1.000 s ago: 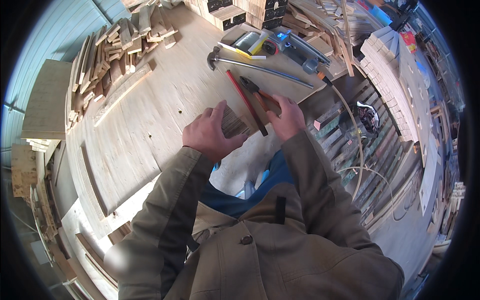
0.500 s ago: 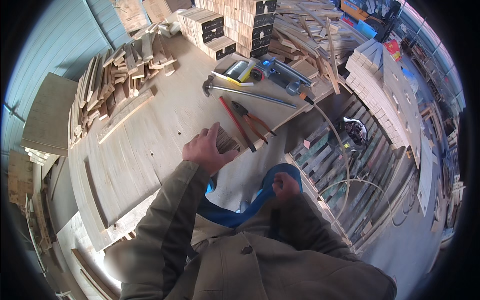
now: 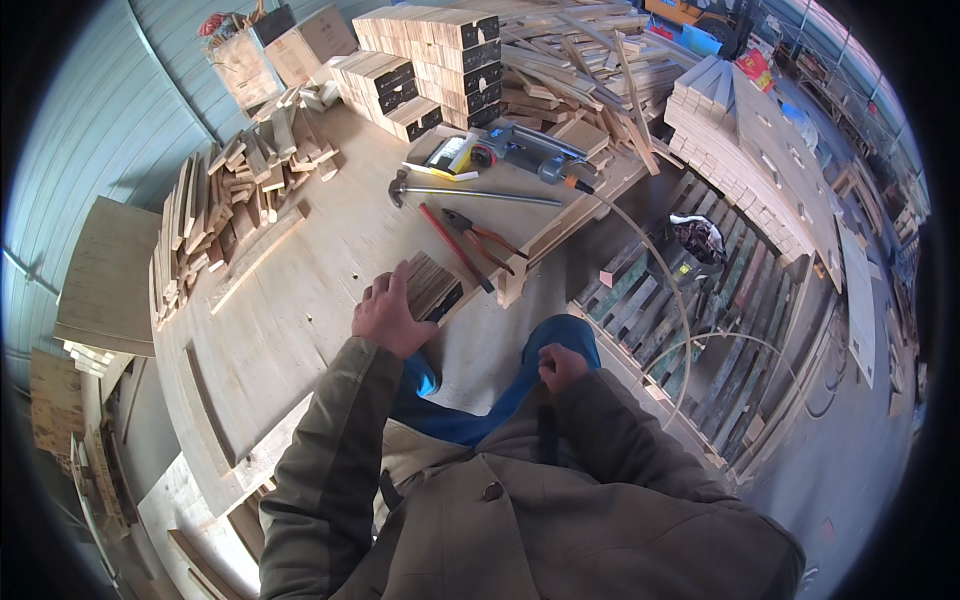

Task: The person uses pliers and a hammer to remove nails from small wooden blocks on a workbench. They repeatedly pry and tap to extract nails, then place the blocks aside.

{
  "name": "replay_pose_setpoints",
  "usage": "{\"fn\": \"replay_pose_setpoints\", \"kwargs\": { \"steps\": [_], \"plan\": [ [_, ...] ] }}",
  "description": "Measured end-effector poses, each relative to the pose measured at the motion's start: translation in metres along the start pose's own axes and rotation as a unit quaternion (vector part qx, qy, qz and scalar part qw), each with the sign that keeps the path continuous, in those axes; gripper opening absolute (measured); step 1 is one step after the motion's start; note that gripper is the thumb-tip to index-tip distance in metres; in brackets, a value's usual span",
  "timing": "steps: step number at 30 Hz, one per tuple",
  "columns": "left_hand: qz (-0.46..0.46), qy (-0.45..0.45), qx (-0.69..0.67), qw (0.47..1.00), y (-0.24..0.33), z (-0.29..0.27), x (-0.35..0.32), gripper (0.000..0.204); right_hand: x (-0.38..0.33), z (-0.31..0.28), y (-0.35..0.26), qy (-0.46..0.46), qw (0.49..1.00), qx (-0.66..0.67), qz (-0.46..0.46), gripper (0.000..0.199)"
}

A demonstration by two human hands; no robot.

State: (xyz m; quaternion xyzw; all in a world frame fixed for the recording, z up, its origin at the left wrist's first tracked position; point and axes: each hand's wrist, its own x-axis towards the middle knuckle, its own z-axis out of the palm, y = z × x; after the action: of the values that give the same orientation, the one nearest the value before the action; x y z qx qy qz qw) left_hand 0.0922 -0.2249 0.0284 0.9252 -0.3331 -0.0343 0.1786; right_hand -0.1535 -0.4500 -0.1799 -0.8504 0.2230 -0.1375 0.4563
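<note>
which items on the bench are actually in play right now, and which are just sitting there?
In play:
- left hand resting on the small stack of thin wood slats at the bench edge
- right hand down at the person's lap, off the bench

Lying about:
- pliers
- red pencil
- hammer
- power tool
- heap of wood offcuts
- stacked blocks

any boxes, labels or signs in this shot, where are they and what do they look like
Brown cardboard boxes: far left end of the workbench by the blue wall, squarish, one holding red stuff.
Red-and-yellow printed package: far right on the pale plank stack, small and flat.
Yellow-and-black flat card: on the bench beside the grey power tool.
No screens visible.
</note>
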Motion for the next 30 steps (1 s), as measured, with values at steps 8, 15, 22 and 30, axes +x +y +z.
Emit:
{"fn": "replay_pose_setpoints", "kwargs": {
  "steps": [8,15,22,30],
  "plan": [
    [0.039,0.075,-0.038,0.996,-0.013,-0.016,0.005,0.098,-0.016,-0.021,-0.015,0.027,0.999,-0.028,-0.033,0.027],
    [0.043,0.097,-0.008,0.994,-0.031,-0.037,0.076,0.098,-0.004,-0.031,-0.016,0.023,1.0,0.015,0.013,0.027],
    [0.055,0.106,0.008,0.993,-0.034,-0.049,0.183,0.095,0.025,-0.03,-0.017,0.037,0.999,-0.013,0.026,0.025],
    [0.094,0.135,0.072,0.984,-0.025,-0.053,0.346,0.09,0.059,-0.047,-0.025,0.02,0.997,-0.013,0.069,0.022]
  ]
}}
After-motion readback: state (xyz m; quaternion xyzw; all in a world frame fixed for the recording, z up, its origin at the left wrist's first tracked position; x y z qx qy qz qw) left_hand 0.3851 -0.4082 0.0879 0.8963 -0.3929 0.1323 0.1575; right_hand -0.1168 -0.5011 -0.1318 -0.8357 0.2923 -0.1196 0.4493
